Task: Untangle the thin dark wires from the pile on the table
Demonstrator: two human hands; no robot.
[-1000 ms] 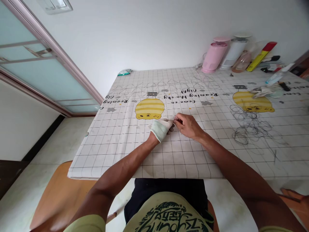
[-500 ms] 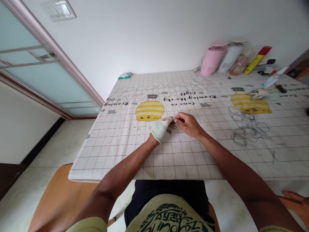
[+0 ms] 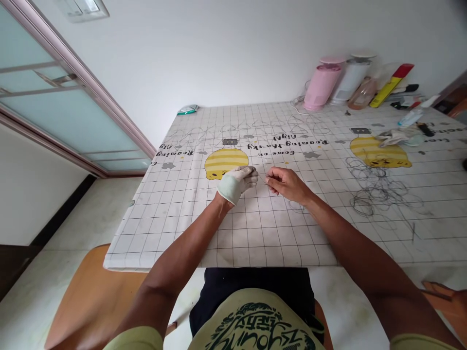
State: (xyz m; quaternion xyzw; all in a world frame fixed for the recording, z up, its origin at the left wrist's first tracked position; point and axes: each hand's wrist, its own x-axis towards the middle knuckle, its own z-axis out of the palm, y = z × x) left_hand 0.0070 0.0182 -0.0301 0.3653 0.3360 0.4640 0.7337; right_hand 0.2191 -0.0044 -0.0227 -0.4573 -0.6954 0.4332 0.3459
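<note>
Sliding door (image 3: 54, 99) with frosted panes stands along the left side of the view; white wall behind, light switch (image 3: 82, 7) high up. Floor is pale tile, wooden chair (image 3: 91, 291) at lower left.

Desk (image 3: 146, 243) is covered with a grid-printed sheet showing striped yellow cartoon figures and the words "Roaming the sky". The person sits at its near edge, forearms resting forward, olive printed T-shirt (image 3: 255, 321) visible below.

Left hand (image 3: 237, 183) wears a white fabric glove with a pale green cuff; its fingers (image 3: 250, 174) are bunched narrow. Right hand (image 3: 288, 184) is bare, thumb and forefinger pinched tight on a fine strand (image 3: 261, 177), too thin to tell its material. Strand sits between the two hands, above the desk surface, just beside the gloved fingertips; whether the left fingers grip it, I cannot tell.

Tangled dark wire (image 3: 379, 192) lies in loose loops on the desk, to the right of the right hand. Crumpled cloth (image 3: 396, 137) lies further back. Far edge carries a pink container (image 3: 322, 82), a white container (image 3: 350, 80) and a yellow-and-red tube (image 3: 392, 85), all well apart from the hands.
</note>
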